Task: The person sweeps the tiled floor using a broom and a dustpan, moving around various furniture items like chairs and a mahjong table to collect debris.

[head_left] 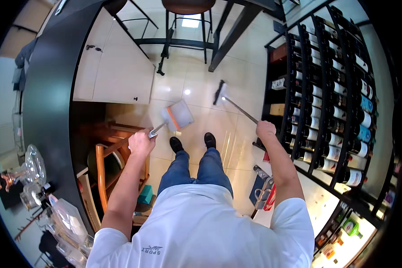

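Note:
My left hand is closed round the handle of a long-handled dustpan. Its grey pan, with an orange stripe, rests on the tiled floor ahead of my feet. Off to the right, my right hand grips the thin metal handle of a broom. The broom's head, dark bristles along a pale body, is at the floor, ahead and to the right of the dustpan and apart from it. Whether the bristles touch the tiles I cannot tell.
A wine rack full of bottles lines the right side. On the left are a white cabinet, a dark counter with glassware, and a wooden chair. Bar stools and a black table leg stand ahead.

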`<act>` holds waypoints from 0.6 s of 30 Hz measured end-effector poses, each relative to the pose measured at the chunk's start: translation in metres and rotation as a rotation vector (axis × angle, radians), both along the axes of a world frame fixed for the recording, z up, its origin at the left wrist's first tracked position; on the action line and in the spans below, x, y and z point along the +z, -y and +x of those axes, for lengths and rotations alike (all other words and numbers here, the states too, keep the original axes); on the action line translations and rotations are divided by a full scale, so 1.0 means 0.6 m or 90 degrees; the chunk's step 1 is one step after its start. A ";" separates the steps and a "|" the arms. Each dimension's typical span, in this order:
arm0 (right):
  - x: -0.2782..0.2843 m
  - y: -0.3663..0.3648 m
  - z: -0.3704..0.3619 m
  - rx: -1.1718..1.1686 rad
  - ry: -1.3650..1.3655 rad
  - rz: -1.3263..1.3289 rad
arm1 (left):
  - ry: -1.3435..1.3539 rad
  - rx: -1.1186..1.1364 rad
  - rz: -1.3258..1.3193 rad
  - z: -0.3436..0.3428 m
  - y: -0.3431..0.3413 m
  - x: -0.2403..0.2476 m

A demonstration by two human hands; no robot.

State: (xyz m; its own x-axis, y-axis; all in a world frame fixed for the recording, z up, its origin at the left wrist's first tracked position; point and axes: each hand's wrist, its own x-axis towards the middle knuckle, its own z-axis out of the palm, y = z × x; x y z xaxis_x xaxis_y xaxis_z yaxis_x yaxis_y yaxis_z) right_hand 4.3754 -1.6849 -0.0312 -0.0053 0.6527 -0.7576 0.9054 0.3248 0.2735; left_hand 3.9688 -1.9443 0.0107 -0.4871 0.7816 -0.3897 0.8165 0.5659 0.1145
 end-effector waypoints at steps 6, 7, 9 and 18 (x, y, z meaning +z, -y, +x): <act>-0.044 0.098 -0.011 0.041 -0.055 -0.031 | -0.007 -0.073 0.005 -0.020 -0.005 -0.027; -0.051 0.110 -0.009 0.042 -0.042 -0.045 | -0.010 -0.079 0.002 -0.018 -0.008 -0.027; -0.060 0.119 0.005 0.038 -0.035 -0.062 | 0.005 -0.153 -0.016 -0.008 -0.021 -0.028; -0.055 0.112 0.099 -0.045 -0.032 0.034 | -0.032 -0.183 -0.040 0.044 -0.080 -0.023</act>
State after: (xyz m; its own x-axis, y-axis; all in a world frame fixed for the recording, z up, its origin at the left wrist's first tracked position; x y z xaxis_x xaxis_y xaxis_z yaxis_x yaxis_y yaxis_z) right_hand 4.4346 -1.7522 -0.0640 0.0056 0.6922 -0.7217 0.9383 0.2459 0.2430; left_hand 3.9953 -1.8966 -0.0033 -0.2688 0.8652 -0.4232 0.9483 0.3148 0.0413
